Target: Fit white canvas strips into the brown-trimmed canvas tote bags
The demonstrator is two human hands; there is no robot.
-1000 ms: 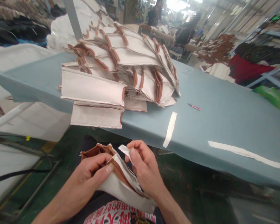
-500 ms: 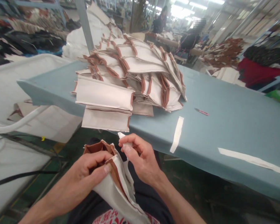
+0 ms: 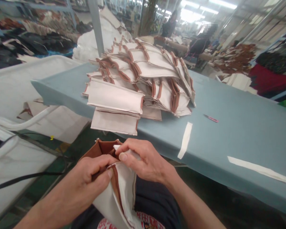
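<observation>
red characters (image 3: 154, 221), edged in white, are running across the dark cloth (image 3: 154, 196) on the person's lap, at the bottom edge of the view. they are looking chinese in form and are showing in two groups, one on either side of the white-and-brown piece (image 3: 127, 181), which is covering the middle of the print. the frame edge is cutting off the lower part, and blur is softening the strokes, so no word, brand or number is coming through legibly.
</observation>
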